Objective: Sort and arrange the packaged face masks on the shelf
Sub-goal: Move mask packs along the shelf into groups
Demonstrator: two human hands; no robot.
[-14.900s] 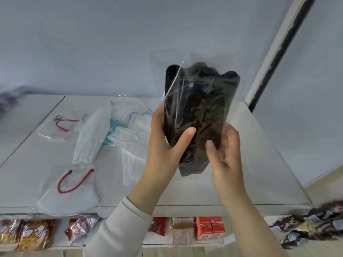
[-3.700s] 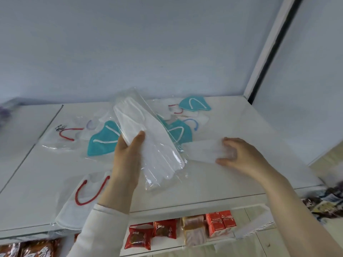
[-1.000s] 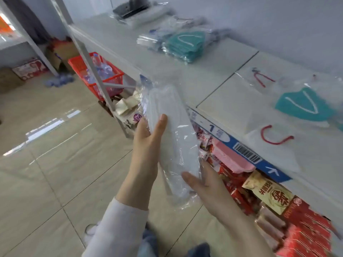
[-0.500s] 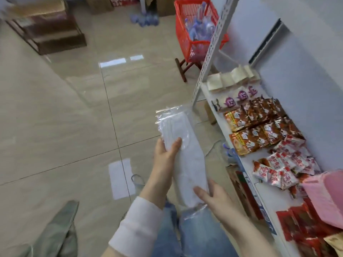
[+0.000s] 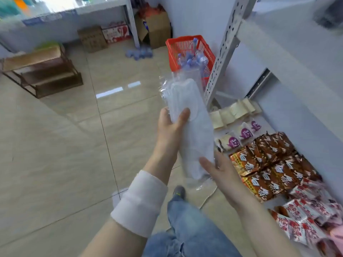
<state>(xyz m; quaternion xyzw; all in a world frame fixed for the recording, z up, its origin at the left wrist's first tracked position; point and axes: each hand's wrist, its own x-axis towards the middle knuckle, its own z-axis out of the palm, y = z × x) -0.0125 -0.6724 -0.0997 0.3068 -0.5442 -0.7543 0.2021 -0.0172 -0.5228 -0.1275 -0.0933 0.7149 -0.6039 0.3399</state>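
Observation:
A stack of white face masks in clear plastic packs [image 5: 193,127] stands upright in front of me, above the floor. My left hand [image 5: 171,130] grips its upper part, thumb across the front. My right hand [image 5: 220,173] holds the lower end from the right, thumb on the plastic. The mask shelf top [image 5: 297,45] runs along the upper right, with a dark blurred object [image 5: 330,13] at its far corner. The other masks are out of view.
A lower shelf at right carries snack packets [image 5: 269,164] and pale wrapped packs [image 5: 233,113]. A perforated grey shelf post [image 5: 222,52] rises beside a red basket of bottles [image 5: 189,52]. Cardboard boxes [image 5: 154,28] and a wooden step rack [image 5: 42,71] stand on the tiled floor. My jeans [image 5: 187,225] show below.
The view has swung from the mask shelf down toward the floor and the shelf's left end. Both hands keep hold of the white mask packs, now raised slightly in front of the post.

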